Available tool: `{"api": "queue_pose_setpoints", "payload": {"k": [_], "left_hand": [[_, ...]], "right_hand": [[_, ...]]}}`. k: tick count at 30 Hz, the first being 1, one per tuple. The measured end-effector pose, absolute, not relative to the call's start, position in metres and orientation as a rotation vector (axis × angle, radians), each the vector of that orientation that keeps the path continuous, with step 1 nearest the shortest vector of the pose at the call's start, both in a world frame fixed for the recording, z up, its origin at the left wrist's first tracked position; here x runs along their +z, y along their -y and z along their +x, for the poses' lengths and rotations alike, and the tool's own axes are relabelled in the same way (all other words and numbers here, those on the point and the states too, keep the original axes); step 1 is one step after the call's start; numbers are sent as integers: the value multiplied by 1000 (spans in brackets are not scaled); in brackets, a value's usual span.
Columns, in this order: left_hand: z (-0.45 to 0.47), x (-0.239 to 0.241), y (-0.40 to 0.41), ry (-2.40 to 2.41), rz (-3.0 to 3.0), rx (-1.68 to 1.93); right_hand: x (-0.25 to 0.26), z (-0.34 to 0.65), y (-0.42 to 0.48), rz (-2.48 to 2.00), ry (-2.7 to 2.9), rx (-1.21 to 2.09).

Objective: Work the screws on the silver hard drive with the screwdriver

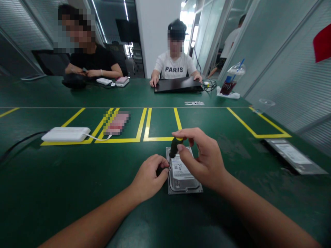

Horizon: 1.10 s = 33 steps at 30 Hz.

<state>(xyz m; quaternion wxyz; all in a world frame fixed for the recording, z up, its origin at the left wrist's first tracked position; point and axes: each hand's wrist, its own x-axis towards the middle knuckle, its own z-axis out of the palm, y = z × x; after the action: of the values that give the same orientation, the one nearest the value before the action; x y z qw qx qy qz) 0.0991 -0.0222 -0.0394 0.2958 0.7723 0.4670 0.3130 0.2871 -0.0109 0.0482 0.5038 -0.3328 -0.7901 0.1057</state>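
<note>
A hard drive (184,184) with a white label lies flat on the green table, close in front of me. My right hand (204,155) grips the dark green handle of a small screwdriver (174,147) between thumb and fingers, above the drive. The screwdriver leans, its thin shaft running down to the drive's left edge. There my left hand (151,175) is closed, thumb and index fingertips beside the screwdriver's tip. A dark patch shows between those fingers; what they hold, if anything, I cannot make out.
Another hard drive (294,156) lies to the right. A white power bank (66,134) is cabled to a pink phone (117,124) on the left, among yellow tape lines. Across the table, a person handles a dark laptop (178,84); a drink cup (231,81) stands near it.
</note>
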Motion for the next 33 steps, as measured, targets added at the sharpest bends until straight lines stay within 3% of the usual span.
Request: {"api": "queue_pose_setpoints", "payload": {"k": [33], "left_hand": [[99,-40,21,-1243,2072,823]], "right_hand": [[51,291,11,-841,1959,231]]}}
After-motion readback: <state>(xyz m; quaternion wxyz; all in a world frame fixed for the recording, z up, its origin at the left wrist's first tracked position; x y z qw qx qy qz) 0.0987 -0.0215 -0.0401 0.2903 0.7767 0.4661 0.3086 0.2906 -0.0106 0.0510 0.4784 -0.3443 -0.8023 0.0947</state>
